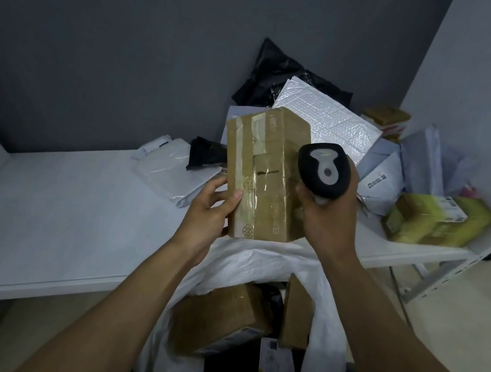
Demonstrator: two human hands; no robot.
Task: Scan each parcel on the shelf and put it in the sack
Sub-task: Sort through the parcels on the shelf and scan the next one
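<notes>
**Taped box held above the sack**

A brown cardboard parcel (265, 176), banded with clear tape, stands upright over the open white sack (259, 267). The left hand (209, 209) grips its left edge, thumb in front. The right hand (328, 216), fingers (303, 192) curled round, holds a black scanner (324, 170) beside it.

The white shelf (52, 209) carries a flat white poly mailer (163, 173) and a black bag (206, 154) mid-back. Heaped at its right end are a bubble mailer (322, 115), grey mailers (384, 177) and yellow-green boxes (436, 221).
</notes>
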